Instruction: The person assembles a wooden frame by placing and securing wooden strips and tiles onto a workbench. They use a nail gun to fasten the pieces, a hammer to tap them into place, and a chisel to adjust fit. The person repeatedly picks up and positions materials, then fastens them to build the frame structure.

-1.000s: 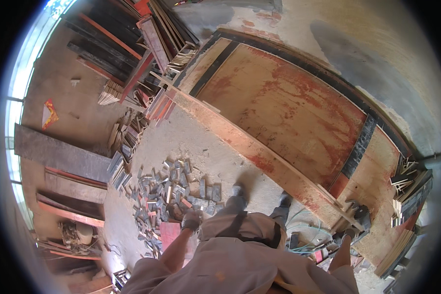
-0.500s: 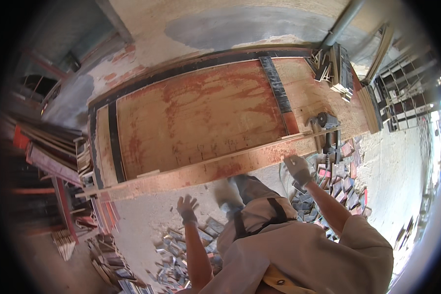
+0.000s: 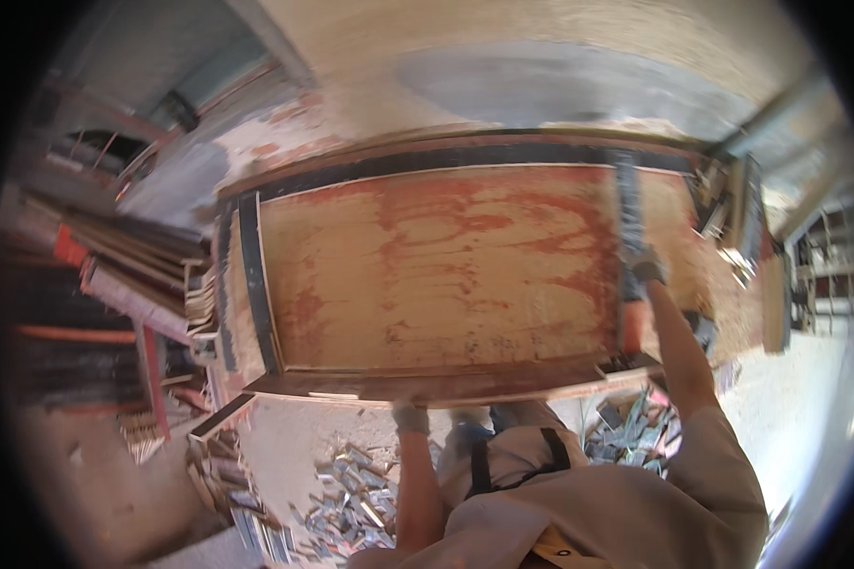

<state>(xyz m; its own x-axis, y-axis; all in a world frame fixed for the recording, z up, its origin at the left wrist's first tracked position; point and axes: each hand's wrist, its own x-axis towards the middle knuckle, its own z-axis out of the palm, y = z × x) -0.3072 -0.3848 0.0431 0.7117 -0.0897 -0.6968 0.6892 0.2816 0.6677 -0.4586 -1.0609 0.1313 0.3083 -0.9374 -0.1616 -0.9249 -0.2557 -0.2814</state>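
My left hand (image 3: 410,417), in a pale glove, is at the front edge of the workbench against a long brown strip of board (image 3: 484,381); its fingers are hidden at the edge. My right hand (image 3: 643,266), also gloved, reaches over the bench to a dark strip (image 3: 628,204) lying crosswise near the right end. Its fingers are blurred, so their grip is unclear. Between the dark strips lies a large plywood sheet (image 3: 436,266) with reddish stains. Partly hidden behind my right forearm is a dark power tool (image 3: 702,334).
Offcuts of wood litter the floor in heaps (image 3: 361,493), at the front and right. Stacked boards (image 3: 133,261) lean at the left, and more wood pieces (image 3: 731,213) stand at the bench's far right corner. A wall (image 3: 541,85) runs behind.
My left hand has moved up and right to the bench's front edge. My right hand has reached forward from the near edge to the dark crosswise strip. The view has turned, and the front strip looks darker.
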